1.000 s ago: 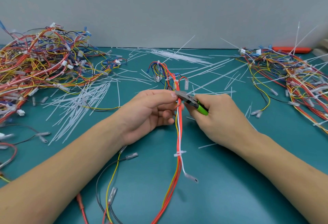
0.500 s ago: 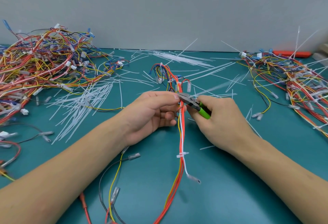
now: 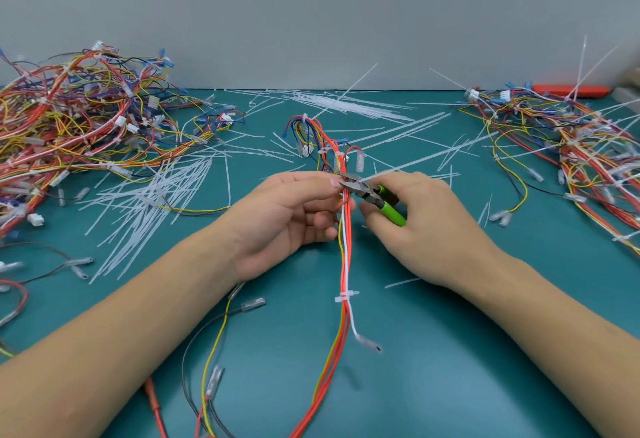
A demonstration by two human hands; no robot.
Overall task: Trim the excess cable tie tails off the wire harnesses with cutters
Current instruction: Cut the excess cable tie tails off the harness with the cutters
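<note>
- Head view, nearest edge first: two bare forearms reach in over a teal table (image 3: 450, 368), and between them the tail end of a wire harness (image 3: 346, 264) trails toward the viewer, orange, yellow and white wires bound by a trimmed white tie (image 3: 346, 296).
- Left hand (image 3: 287, 219) has its fingers curled round the harness bundle, thumb and forefinger pinching it near the top of the grip.
- Right hand (image 3: 426, 226) is wrapped round the green handles of the cutters (image 3: 372, 195); the metal nose lies right at the bundle, touching the left fingertips. Whether the blades are closed I cannot tell.
- A long white cable tie tail (image 3: 415, 160) slants up and right from the cutter nose.
- Beyond the hands the harness loops up into blue, red and orange wires with small white connectors.
- Loose white tie offcuts (image 3: 156, 202) litter the table left and centre.
- Far left sits a big heap of harnesses (image 3: 69, 125); far right another pile (image 3: 571, 139) with untrimmed tails sticking up, an orange object (image 3: 571, 91) behind it against the grey wall (image 3: 311, 14).
</note>
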